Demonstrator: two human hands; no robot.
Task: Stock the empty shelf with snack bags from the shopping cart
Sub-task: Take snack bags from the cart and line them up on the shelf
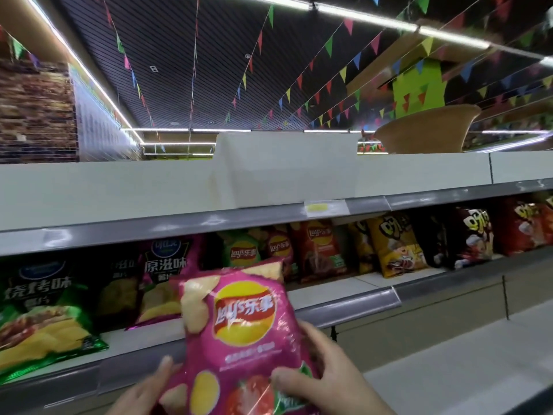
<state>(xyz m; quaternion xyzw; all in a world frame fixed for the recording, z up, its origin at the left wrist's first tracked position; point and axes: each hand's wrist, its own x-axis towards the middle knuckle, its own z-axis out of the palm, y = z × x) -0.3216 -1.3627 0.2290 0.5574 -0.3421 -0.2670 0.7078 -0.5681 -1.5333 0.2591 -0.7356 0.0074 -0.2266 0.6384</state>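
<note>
A pink chip bag [239, 330] with a yellow and red logo stands upright in front of me, held in both hands. My right hand [329, 372] grips its lower right corner, thumb on the front and fingers behind. My left hand [143, 390] holds the lower left edge, with a thumb showing beside the bag. The bag is raised before the middle shelf [344, 301], which carries snack bags. The top shelf [149, 193] above it holds no bags. The shopping cart is out of view.
On the middle shelf stand green and black bags [45, 310] at left, red and green chip bags [284, 250] in the centre, and yellow, dark and red bags [434, 241] at right. A white lower shelf [463, 363] juts out at bottom right. Bunting hangs from the ceiling.
</note>
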